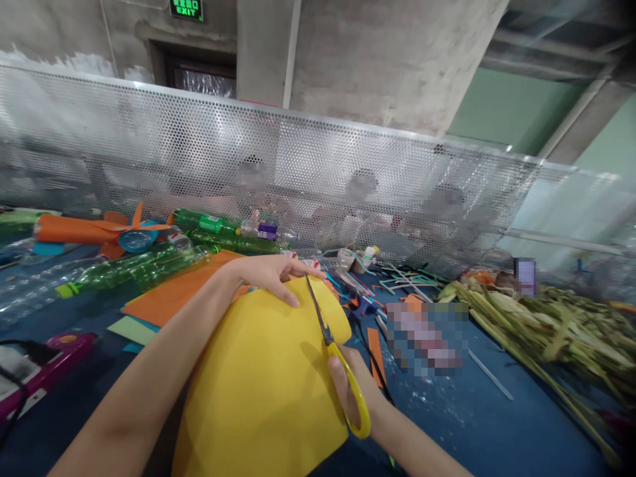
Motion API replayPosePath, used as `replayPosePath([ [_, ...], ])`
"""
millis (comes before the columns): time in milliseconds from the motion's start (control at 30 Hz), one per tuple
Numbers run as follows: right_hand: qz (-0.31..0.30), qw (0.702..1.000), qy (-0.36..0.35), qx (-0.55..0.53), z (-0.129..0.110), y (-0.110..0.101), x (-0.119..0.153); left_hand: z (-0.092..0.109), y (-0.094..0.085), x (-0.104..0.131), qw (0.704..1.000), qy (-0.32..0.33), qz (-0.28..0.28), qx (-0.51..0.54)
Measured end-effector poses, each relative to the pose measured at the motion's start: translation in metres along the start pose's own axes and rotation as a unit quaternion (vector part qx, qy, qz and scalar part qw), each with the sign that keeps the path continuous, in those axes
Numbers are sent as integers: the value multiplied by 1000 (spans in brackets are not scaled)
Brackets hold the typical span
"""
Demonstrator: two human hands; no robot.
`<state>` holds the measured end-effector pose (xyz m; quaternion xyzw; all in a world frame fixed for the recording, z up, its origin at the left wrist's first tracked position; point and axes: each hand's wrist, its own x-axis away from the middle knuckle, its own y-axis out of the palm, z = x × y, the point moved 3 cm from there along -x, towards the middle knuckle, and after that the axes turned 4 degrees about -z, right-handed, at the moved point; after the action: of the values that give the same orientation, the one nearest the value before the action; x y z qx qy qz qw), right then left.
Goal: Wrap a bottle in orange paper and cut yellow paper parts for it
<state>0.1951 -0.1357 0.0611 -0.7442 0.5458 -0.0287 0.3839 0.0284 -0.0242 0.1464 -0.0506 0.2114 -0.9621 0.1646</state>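
Note:
A large yellow sheet [258,377] bends upward in front of me, its right part curling over near the top. My left hand [271,275] holds the sheet at its far edge, with the thumb on the near face and the fingers reaching over the top. Yellow-handled scissors [355,391] are in my right hand [350,377], the thumb through one loop. Their blades point away from me and lie against the sheet, just right of my left hand's fingers. The lower fingers of my right hand are partly hidden behind the scissors and sheet.
Green bottles [163,262], an orange paper shape [84,230] and orange sheets [183,288] lie at the left, above a magenta power strip [50,371]. Straws [407,278] and dried husks [527,324] lie right on the blue table [497,424]. A perforated metal screen [318,172] stands behind.

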Motion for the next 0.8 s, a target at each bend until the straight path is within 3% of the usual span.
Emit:
replayPosePath([
  [300, -6, 998, 44, -39, 5, 1, 1, 2, -2, 1, 998, 8, 16, -66],
  [667, 1, 993, 101, -62, 9, 3, 0, 0, -3, 0, 998, 4, -6, -60],
  [800, 11, 999, 51, -10, 10, 0, 1, 1, -3, 3, 997, -34, -6, -71],
])
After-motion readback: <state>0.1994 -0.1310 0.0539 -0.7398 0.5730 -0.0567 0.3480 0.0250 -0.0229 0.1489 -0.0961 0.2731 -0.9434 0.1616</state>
